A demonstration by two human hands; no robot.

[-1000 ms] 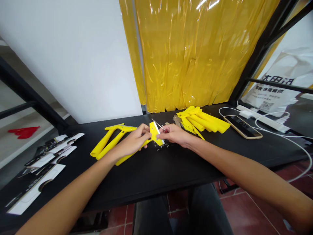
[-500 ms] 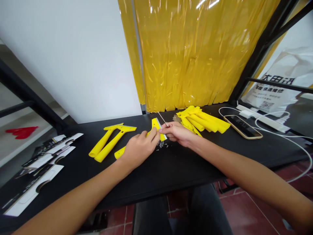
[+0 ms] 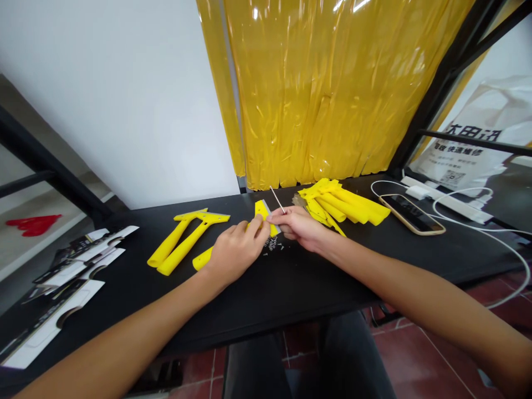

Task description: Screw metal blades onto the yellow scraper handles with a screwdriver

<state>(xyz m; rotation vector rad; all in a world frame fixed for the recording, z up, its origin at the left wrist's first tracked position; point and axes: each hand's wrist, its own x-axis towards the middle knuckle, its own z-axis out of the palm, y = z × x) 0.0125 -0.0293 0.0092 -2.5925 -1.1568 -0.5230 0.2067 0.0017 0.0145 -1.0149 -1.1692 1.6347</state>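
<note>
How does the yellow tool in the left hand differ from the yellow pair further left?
The yellow tool is gripped, its middle hidden by the left hand; the yellow pair lies uncovered on the table. The tool is single; the pair is two, close together. All share a handle and broader head.

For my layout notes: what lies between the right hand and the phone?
The heap of yellow handles lies between the right hand and the phone, slightly toward the far edge, as the head view shows.
</note>
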